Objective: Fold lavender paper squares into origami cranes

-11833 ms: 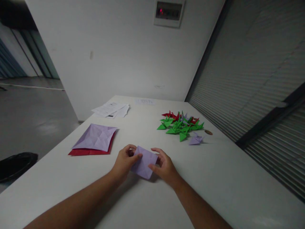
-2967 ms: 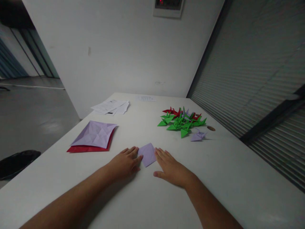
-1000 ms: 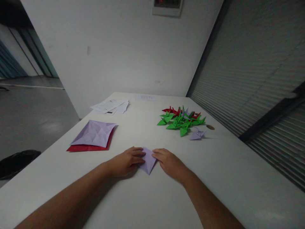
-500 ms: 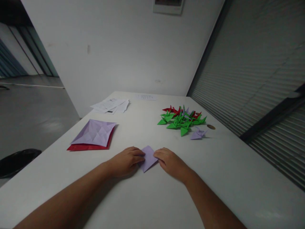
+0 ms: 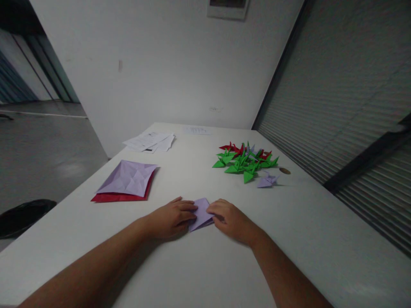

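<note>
A folded piece of purple origami paper (image 5: pixel 202 210) lies on the white table in front of me. My left hand (image 5: pixel 176 217) rests on its left part, fingers stretched out and slightly apart, pressing down. At the right edge, my right hand (image 5: pixel 229 220) pinches a layer between thumb and fingers. That side is lifted a little, and a gap shows between the layers near the lower right. My left thumb is hidden.
A purple creased sheet (image 5: pixel 128 177) tops red paper (image 5: pixel 120 198) at left. Papers (image 5: pixel 149 142) lie behind. Green and red paper cranes (image 5: pixel 240 162) are heaped at right, beside a lone purple crane (image 5: pixel 268 180). A black-lined bin (image 5: pixel 25 218) stands off the left edge.
The paper has turned slightly, and its right side has risen, opening a gap between layers. My right fingers have curled more around that edge. My left hand has barely shifted.
</note>
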Demonstrator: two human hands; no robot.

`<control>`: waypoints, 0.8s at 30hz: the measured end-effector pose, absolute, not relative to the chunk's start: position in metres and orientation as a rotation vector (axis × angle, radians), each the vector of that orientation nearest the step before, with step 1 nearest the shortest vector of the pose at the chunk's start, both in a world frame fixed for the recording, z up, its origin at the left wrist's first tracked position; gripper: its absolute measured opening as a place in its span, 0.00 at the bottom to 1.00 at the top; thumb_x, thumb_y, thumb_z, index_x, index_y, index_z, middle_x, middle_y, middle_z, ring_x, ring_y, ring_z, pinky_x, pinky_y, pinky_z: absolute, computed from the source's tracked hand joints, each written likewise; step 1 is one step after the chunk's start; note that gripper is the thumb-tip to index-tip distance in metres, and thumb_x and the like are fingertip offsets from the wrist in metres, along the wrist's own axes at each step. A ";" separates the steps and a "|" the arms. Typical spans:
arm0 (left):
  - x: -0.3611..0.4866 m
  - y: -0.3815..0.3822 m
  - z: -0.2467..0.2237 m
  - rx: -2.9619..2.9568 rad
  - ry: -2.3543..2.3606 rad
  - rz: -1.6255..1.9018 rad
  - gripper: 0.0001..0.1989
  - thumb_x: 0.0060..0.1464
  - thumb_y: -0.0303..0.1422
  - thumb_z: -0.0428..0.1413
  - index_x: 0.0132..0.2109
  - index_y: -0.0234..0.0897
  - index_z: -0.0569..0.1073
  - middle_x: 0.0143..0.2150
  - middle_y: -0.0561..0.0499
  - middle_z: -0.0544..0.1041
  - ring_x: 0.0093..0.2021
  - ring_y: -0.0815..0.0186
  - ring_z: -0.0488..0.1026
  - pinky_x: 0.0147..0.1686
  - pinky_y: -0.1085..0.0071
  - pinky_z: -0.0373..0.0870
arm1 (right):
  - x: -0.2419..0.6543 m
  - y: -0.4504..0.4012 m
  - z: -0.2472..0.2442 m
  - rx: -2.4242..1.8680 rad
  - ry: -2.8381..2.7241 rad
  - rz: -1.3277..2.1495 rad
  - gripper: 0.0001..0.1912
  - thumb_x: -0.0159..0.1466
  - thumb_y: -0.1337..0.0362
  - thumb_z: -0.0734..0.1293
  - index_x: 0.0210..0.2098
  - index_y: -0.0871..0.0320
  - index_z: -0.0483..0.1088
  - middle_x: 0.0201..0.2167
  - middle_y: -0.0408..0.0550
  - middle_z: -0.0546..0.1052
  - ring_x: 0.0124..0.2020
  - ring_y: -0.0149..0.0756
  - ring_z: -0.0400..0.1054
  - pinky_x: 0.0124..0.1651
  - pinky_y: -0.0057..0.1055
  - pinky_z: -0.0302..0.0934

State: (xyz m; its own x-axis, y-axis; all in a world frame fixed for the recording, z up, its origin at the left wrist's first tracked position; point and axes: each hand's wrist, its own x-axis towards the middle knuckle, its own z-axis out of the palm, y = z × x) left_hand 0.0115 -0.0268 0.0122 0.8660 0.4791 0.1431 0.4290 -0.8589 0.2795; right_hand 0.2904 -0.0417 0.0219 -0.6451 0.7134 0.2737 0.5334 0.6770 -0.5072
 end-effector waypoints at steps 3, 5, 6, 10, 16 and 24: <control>0.011 -0.027 0.012 2.798 0.686 0.302 0.21 0.62 0.29 0.54 0.61 0.43 0.72 0.66 0.41 0.70 0.68 0.52 0.65 0.66 0.44 0.58 | 0.291 -0.040 0.018 -0.970 -2.420 0.540 0.19 0.62 0.76 0.67 0.51 0.57 0.76 0.48 0.52 0.81 0.51 0.42 0.71 0.59 0.41 0.64; 0.011 -0.027 0.012 2.794 0.680 0.302 0.20 0.63 0.29 0.54 0.61 0.43 0.72 0.66 0.41 0.70 0.68 0.51 0.64 0.66 0.44 0.58 | 0.291 -0.038 0.015 -0.975 -2.421 0.536 0.17 0.64 0.75 0.67 0.51 0.58 0.76 0.49 0.53 0.80 0.52 0.42 0.71 0.59 0.42 0.64; 0.011 -0.027 0.012 2.792 0.674 0.302 0.20 0.63 0.29 0.54 0.61 0.43 0.72 0.66 0.41 0.70 0.68 0.51 0.64 0.67 0.44 0.57 | 0.291 -0.037 0.014 -0.981 -2.421 0.534 0.16 0.65 0.74 0.67 0.51 0.58 0.76 0.49 0.53 0.80 0.52 0.42 0.71 0.59 0.42 0.64; 0.012 -0.028 0.012 2.787 0.646 0.296 0.21 0.63 0.30 0.55 0.62 0.43 0.72 0.67 0.42 0.70 0.69 0.49 0.63 0.67 0.43 0.57 | 0.291 -0.034 0.013 -1.004 -2.419 0.578 0.13 0.67 0.71 0.67 0.50 0.58 0.77 0.48 0.53 0.81 0.51 0.42 0.72 0.58 0.41 0.64; 0.016 -0.028 0.013 2.801 0.546 0.396 0.19 0.60 0.28 0.57 0.58 0.40 0.75 0.65 0.40 0.71 0.68 0.46 0.63 0.66 0.46 0.60 | 0.291 -0.035 0.016 -1.102 -2.358 0.786 0.11 0.67 0.68 0.67 0.47 0.56 0.79 0.45 0.52 0.82 0.46 0.41 0.75 0.54 0.36 0.65; 0.021 -0.030 0.016 2.748 0.421 0.511 0.14 0.60 0.24 0.55 0.51 0.38 0.79 0.54 0.40 0.78 0.55 0.55 0.74 0.57 0.58 0.70 | 0.283 -0.032 0.005 -1.318 -2.048 0.944 0.17 0.62 0.70 0.70 0.51 0.59 0.75 0.36 0.49 0.81 0.35 0.37 0.74 0.39 0.30 0.65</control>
State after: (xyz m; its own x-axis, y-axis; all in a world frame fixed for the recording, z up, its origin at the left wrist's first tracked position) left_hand 0.0207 -0.0299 0.0156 0.8929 0.3389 0.2964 0.2267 -0.9073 0.3541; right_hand 0.2834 -0.0319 0.0052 -0.3888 0.9196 0.0565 0.5541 0.2823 -0.7831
